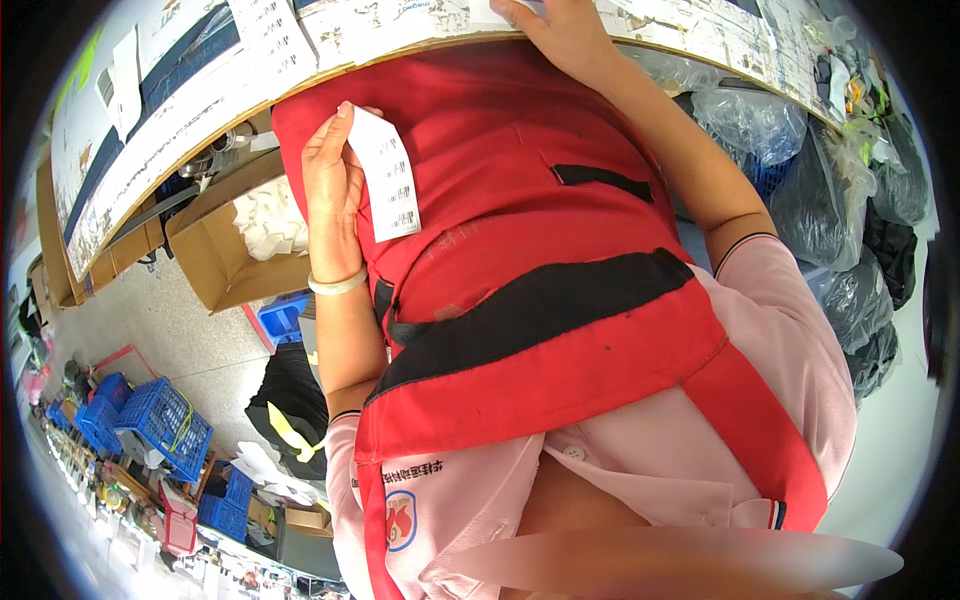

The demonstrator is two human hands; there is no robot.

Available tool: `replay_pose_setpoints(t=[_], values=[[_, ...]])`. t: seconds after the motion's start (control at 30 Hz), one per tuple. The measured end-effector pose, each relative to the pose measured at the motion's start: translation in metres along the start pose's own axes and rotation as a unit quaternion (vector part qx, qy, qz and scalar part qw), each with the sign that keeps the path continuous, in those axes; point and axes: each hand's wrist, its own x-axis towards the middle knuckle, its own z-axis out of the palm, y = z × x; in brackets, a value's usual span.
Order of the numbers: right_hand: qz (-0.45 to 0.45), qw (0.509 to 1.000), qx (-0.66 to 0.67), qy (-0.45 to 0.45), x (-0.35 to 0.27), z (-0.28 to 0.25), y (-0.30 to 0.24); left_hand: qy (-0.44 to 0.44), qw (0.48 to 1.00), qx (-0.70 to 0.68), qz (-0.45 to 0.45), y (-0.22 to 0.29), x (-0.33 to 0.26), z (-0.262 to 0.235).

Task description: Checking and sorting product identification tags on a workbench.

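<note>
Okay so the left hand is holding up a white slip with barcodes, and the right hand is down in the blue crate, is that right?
Not quite. The head view shows the right hand resting flat on the paper-covered table, not in a crate. The left hand does hold the white slip.

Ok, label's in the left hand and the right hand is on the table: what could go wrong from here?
1. The left hand pinches the white label slip only along one edge; most of it hangs free, so it might slip out or fold.
2. The right hand rests on the paper sheets covering the table; pressing or sliding there could shift or crease them.
3. An open cardboard box sits below the table edge; a dropped slip could land among the white scraps inside.
</note>
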Motion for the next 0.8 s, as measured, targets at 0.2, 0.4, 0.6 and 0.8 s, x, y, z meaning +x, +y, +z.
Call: replay_pose_setpoints(t=[0.2,0.4,0.6,0.8], values=[[-0.012,1.000,0.017,-0.009,-0.004,0.003,0.004,-0.001,1.000,-0.006,0.002,0.000,0.000,0.000],[0.037,0.989,0.135,0.042,-0.001,-0.005,-0.003,0.001,1.000,-0.006,0.001,0.000,0.001,0.000],[0.171,0.941,0.290,0.019,0.004,-0.032,0.008,-0.006,1.000,-0.018,-0.001,0.001,0.000,0.000],[0.303,0.905,0.289,-0.073,-0.002,-0.040,0.010,-0.006,1.000,-0.015,0.001,0.002,0.000,0.002]])
